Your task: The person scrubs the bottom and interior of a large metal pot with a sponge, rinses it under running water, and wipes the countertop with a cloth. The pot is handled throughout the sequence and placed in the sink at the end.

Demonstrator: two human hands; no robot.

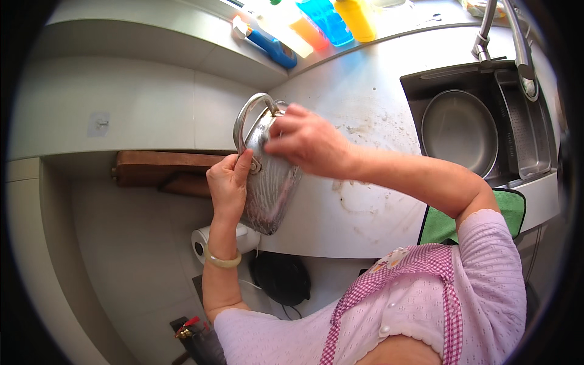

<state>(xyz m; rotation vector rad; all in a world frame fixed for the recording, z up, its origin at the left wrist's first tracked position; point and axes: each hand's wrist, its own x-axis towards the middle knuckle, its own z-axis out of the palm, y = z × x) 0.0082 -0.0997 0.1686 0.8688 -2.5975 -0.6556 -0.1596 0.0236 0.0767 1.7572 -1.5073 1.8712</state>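
Note:
A metal pot [273,182] with soapy streaks on its side is tilted up over the left part of the white countertop [319,219]. My left hand [230,185] grips it beside the base of its looped metal handle [242,121], thumb on the handle's end. Against the upper side of the pot lies my right hand [305,139], its fingers bent and slightly blurred; whether it holds a scrubber or cloth is hidden. Brownish stains and drops of water mark the countertop to the right of the pot.
At right a steel sink [410,91] holds a large round pan [458,132] and a drain basket [531,132], under a faucet [481,45]. A green cloth [508,210] hangs at the counter's edge. Bottles [326,23] line the ledge; wooden boards [169,164] stand left.

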